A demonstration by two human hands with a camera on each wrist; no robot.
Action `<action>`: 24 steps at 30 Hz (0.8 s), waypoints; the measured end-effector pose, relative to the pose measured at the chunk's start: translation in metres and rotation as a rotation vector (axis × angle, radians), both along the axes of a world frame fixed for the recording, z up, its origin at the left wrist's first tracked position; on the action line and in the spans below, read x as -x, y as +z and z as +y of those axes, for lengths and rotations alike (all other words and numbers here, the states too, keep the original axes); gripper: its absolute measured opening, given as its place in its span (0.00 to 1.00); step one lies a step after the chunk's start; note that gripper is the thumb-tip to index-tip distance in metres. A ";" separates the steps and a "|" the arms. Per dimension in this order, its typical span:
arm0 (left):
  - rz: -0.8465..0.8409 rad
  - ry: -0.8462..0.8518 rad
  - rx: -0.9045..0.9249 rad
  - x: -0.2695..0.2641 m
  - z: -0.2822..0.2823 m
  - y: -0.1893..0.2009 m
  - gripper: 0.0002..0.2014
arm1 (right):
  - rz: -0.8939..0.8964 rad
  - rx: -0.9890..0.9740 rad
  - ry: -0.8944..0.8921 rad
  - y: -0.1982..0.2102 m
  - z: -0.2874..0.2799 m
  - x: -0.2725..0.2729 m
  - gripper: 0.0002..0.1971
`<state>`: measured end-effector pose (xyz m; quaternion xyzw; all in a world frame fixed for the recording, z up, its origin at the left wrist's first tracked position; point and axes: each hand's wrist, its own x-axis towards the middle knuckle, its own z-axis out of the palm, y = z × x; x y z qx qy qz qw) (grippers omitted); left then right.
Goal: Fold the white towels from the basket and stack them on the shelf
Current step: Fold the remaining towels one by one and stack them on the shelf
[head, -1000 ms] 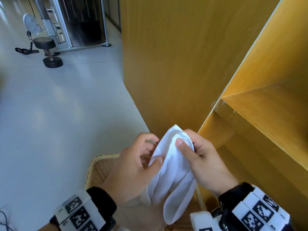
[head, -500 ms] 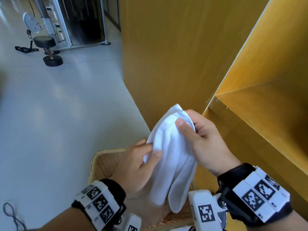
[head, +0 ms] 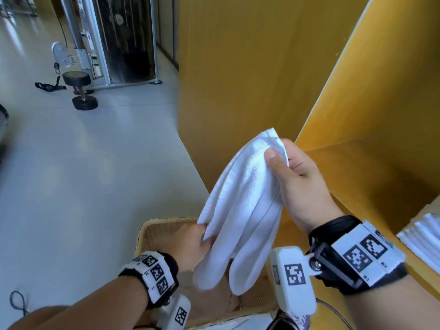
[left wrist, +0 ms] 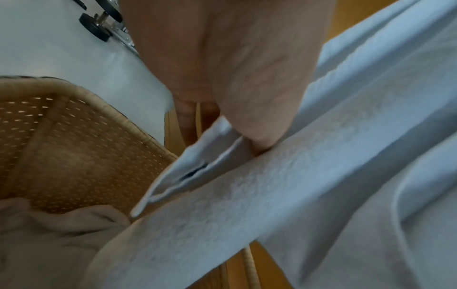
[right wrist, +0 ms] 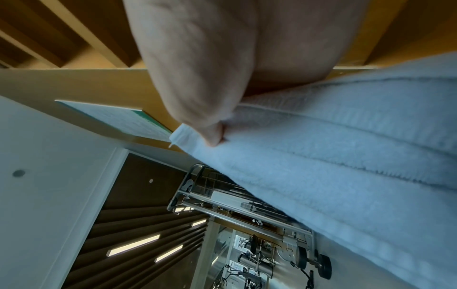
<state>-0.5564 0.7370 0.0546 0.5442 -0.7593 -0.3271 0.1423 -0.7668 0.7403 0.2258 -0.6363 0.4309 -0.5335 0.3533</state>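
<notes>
Above the wicker basket (head: 164, 231), beside the yellow shelf (head: 371, 177): white towel (head: 245, 210) hanging unfolded, pinched by right hand (head: 302, 186) and left hand (head: 196, 241); folded stack (head: 421, 239) already shelved, more cloth (left wrist: 49, 234) left in basket.

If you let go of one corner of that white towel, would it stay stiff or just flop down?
Probably flop: the white towel already hangs in soft loose folds between the right hand and the left hand. It looks light, since fingertip pinches hold it up. Its fuzzy surface likely resists slipping.
</notes>
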 end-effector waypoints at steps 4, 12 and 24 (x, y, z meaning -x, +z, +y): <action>-0.073 0.053 0.031 -0.003 0.002 0.011 0.21 | -0.006 0.006 0.011 0.036 0.003 0.005 0.12; -0.004 0.097 0.103 -0.026 0.000 0.048 0.22 | 0.001 0.059 -0.074 0.100 0.023 0.032 0.11; 0.213 0.327 0.282 -0.064 0.001 0.159 0.22 | 0.007 0.019 -0.413 0.152 0.067 0.102 0.12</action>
